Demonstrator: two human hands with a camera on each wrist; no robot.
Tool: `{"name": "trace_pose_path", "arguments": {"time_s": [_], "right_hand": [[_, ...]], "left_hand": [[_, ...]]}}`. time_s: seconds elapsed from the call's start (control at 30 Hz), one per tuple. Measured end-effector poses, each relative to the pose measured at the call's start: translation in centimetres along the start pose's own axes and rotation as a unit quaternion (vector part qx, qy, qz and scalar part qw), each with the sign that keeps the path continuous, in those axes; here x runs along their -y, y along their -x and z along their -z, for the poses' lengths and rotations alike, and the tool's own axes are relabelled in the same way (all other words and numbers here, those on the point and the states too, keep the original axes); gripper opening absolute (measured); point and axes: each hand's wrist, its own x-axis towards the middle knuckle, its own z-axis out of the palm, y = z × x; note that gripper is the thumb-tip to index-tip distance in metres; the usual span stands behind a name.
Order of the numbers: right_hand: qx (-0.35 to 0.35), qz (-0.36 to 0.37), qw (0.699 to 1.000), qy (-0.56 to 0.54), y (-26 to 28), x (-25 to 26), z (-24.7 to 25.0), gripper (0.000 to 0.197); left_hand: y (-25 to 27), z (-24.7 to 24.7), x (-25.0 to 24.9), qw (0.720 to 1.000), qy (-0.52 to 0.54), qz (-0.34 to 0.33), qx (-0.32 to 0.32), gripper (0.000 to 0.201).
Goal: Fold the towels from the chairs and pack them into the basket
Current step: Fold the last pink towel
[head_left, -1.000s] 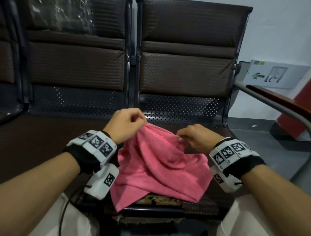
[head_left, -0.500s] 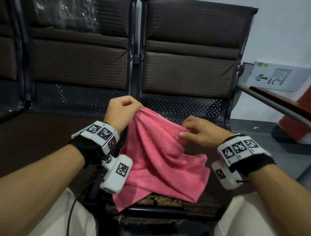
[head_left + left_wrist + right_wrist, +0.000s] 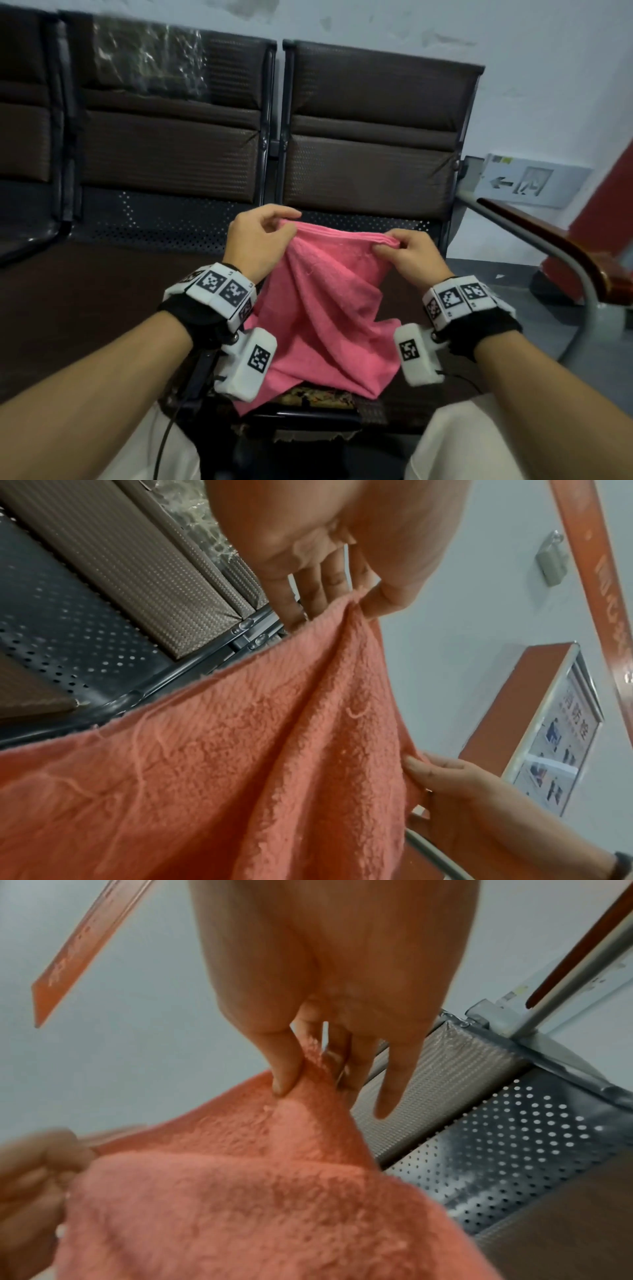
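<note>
A pink towel (image 3: 325, 308) hangs in front of me over the front of a dark brown chair seat (image 3: 404, 397). My left hand (image 3: 274, 228) pinches its upper left corner and my right hand (image 3: 390, 245) pinches the upper right corner, with the top edge stretched between them. In the left wrist view the thumb and fingers (image 3: 352, 601) pinch the towel (image 3: 240, 764) at its corner. The right wrist view shows thumb and fingers (image 3: 291, 1074) pinching a fold of the towel (image 3: 240, 1191). The lower part drapes in folds over the seat's front edge. No basket is in view.
A row of brown padded chairs (image 3: 171, 144) with perforated metal backs faces me. Crinkled clear plastic (image 3: 150, 58) lies over the left chair's backrest. A grey metal armrest with a wooden top (image 3: 548, 240) curves at the right. A white arrow sign (image 3: 527, 181) leans on the wall.
Both hands have lifted the towel higher off the seat. The right hand has moved up and apart from the left, so the top edge is now drawn out between them.
</note>
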Motion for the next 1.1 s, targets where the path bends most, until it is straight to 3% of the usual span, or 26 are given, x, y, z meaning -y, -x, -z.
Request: {"name": "trace_pose_path", "arguments": {"time_s": [0.13,0.37,0.43,0.57,0.8,0.97,1.1], "right_hand": [[-0.058,0.025,0.993,-0.103,-0.7,4.5,1.5,0.023],[-0.163,0.161,0.966,-0.120,-0.6,14.3,6.4,0.009],[-0.177,0.152,0.966,-0.114,-0.5,15.4,6.7,0.008],[-0.187,0.107,0.973,-0.084,-1.3,15.0,6.4,0.016],[-0.234,0.056,0.970,-0.044,-4.3,12.5,6.3,0.031],[-0.264,0.081,0.960,-0.042,-4.9,13.0,7.5,0.028],[-0.256,0.087,0.959,-0.079,-1.6,11.2,6.4,0.018]], "left_hand": [[-0.7,1.9,-3.0,0.999,-0.021,-0.022,-0.027,0.022],[-2.4,5.9,-10.4,0.990,-0.006,-0.126,-0.067,0.028],[-2.8,6.3,-10.9,0.990,-0.031,-0.129,-0.055,0.027],[-4.0,5.6,-10.0,0.993,-0.062,-0.091,-0.045,0.021],[-8.5,1.8,-9.8,0.986,-0.145,-0.085,0.011,0.027],[-10.1,0.2,-12.0,0.990,-0.051,-0.131,-0.002,0.028],[-7.2,-0.7,-10.6,0.994,0.033,-0.103,0.003,0.029]]}}
